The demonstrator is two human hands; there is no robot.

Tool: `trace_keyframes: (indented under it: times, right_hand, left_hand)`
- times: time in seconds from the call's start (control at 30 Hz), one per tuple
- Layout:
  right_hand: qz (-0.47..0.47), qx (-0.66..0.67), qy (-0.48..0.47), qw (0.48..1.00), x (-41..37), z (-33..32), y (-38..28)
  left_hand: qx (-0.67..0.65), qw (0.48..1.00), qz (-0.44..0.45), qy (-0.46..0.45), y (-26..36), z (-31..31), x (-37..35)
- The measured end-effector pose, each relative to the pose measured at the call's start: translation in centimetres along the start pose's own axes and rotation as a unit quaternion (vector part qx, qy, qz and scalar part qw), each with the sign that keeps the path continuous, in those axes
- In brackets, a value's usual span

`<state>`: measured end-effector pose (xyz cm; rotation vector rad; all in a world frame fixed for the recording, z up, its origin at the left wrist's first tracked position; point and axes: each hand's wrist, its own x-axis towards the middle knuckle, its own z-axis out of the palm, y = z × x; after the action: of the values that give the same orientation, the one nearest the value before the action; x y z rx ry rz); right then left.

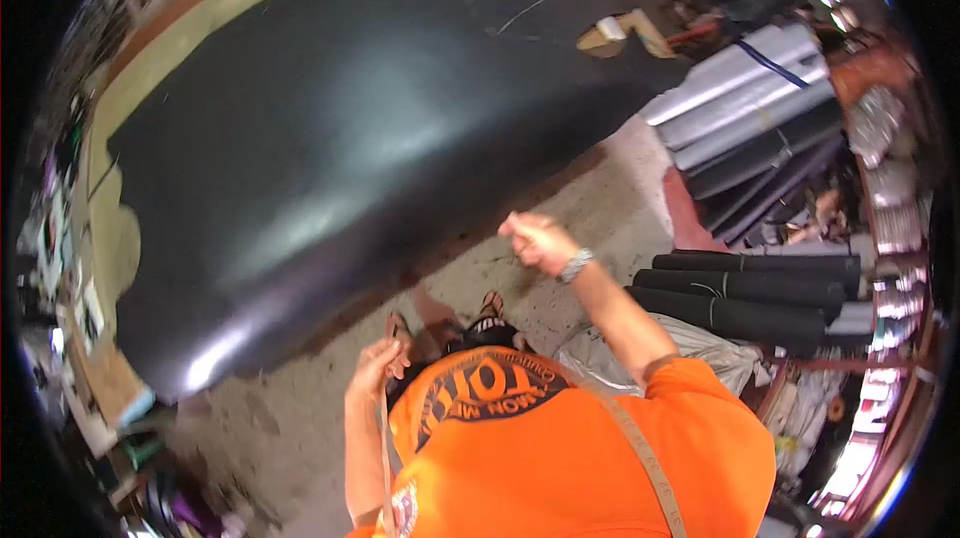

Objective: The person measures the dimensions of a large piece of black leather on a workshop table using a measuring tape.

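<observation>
My left hand point(380, 363) is closed near my waist, its fingers curled around one end of a tape measure point(640, 443) that hangs from my neck over an orange shirt. Farther forward, my right hand point(540, 243), with a watch at the wrist, is raised over the floor near the edge of a large black sheet point(400, 118). Its fingers are pinched together, and anything between them is too small to tell. The smooth, shiny sheet lies over a table, its near side curving down. Neither hand touches it.
A cut wooden piece point(603, 38) rests at the sheet's far right. Silver rolls point(740, 88) and dark rolls point(740, 288) are stacked on the right. Crumpled grey sheeting point(690, 348) lies beside my right arm. My feet stand on concrete floor point(270, 438) near the table.
</observation>
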<state>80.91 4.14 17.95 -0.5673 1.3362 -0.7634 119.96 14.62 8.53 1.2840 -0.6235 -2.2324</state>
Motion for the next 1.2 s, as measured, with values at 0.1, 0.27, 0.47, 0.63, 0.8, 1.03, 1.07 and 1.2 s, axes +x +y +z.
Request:
trace_keyframes:
  times: [0.1, 0.27, 0.47, 0.63, 0.8, 1.03, 1.07, 1.2]
  right_hand:
    - [0.135, 0.116, 0.061, 0.982, 6.5, -4.1, 7.8]
    - [0.187, 0.192, 0.232, 0.935, 15.2, -9.8, 14.6]
    - [0.062, 0.351, 0.281, 0.891, 21.9, -14.7, 12.2]
    - [0.036, 0.331, 0.254, 0.908, 21.6, -17.8, 7.7]
    - [-0.045, 0.389, 0.209, 0.896, 18.5, -16.6, 8.1]
    - [-0.111, 0.337, 0.064, 0.933, 9.2, -19.1, 5.4]
    - [-0.08, 0.346, 0.121, 0.927, 8.2, -18.9, 4.3]
    - [-0.093, 0.347, 0.171, 0.917, 5.5, -16.7, 0.9]
  left_hand:
    - [-0.337, 0.928, -0.098, 0.124, -9.3, -6.3, 8.6]
    - [-0.678, 0.65, -0.007, 0.342, -8.6, -6.8, 15.3]
    - [-0.697, 0.604, 0.261, 0.285, -7.3, -6.2, 19.3]
    - [-0.665, 0.646, 0.101, 0.361, -10.2, -7.5, 20.5]
    - [-0.653, 0.707, 0.173, 0.21, -10.2, -5.7, 24.4]
    - [-0.751, 0.566, 0.248, 0.232, -18.0, -2.2, 20.3]
    - [-0.762, 0.546, 0.272, 0.219, -19.3, -1.4, 18.3]
    - [-0.707, 0.525, 0.387, 0.271, -22.2, 2.7, 7.7]
